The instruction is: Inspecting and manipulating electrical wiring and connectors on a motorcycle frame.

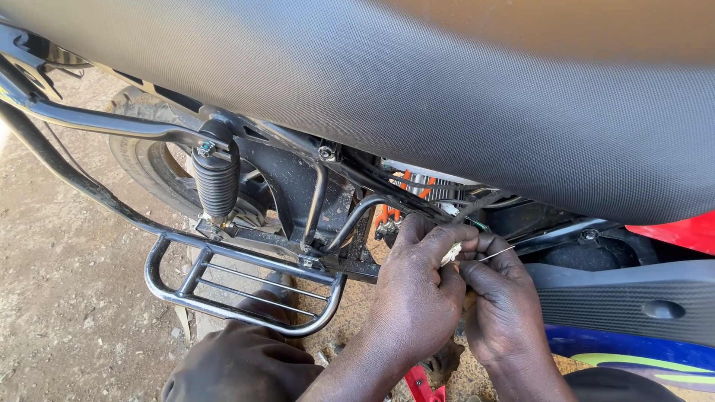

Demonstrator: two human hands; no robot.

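A thin wire [497, 254] is pinched by both hands, left [417, 294] and right [503, 309], under the seat [447, 97], its end not yet joined to the bike.

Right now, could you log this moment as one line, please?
left hand: pinching pale connector | right hand: holding thin wire | beside motorcycle frame

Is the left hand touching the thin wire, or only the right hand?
Touching. In the head view, the fingers of the left hand and of the right hand pinch the thin wire together, with no gap visible, beside the motorcycle's frame.
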